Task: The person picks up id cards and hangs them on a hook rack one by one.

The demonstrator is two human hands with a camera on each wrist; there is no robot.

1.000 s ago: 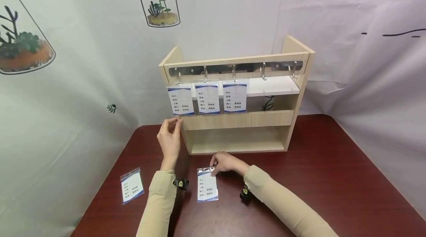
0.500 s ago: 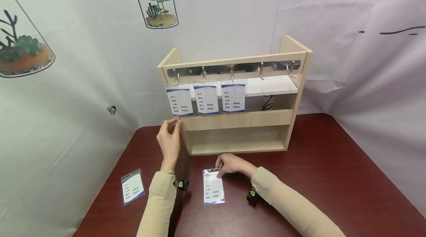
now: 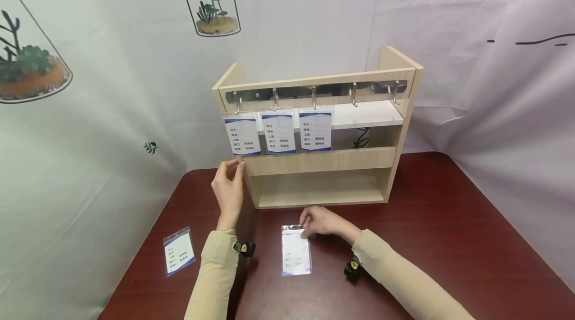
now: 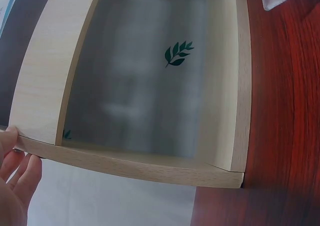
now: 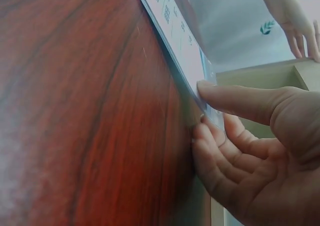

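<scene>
Right hand [image 3: 325, 221] pinches card [image 3: 296, 257] at shelf's [image 3: 323, 161] six o'clock, perhaps just off table [image 3: 453, 225]; gripped only near one corner, it could swivel or slip; left hand [image 3: 228, 188] clamps shelf's side

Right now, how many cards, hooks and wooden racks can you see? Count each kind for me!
Hanging cards: 3
Held card, in the right hand: 1
Loose card, on the table: 1
Hooks: 5
Wooden rack: 1
Total: 11
</scene>
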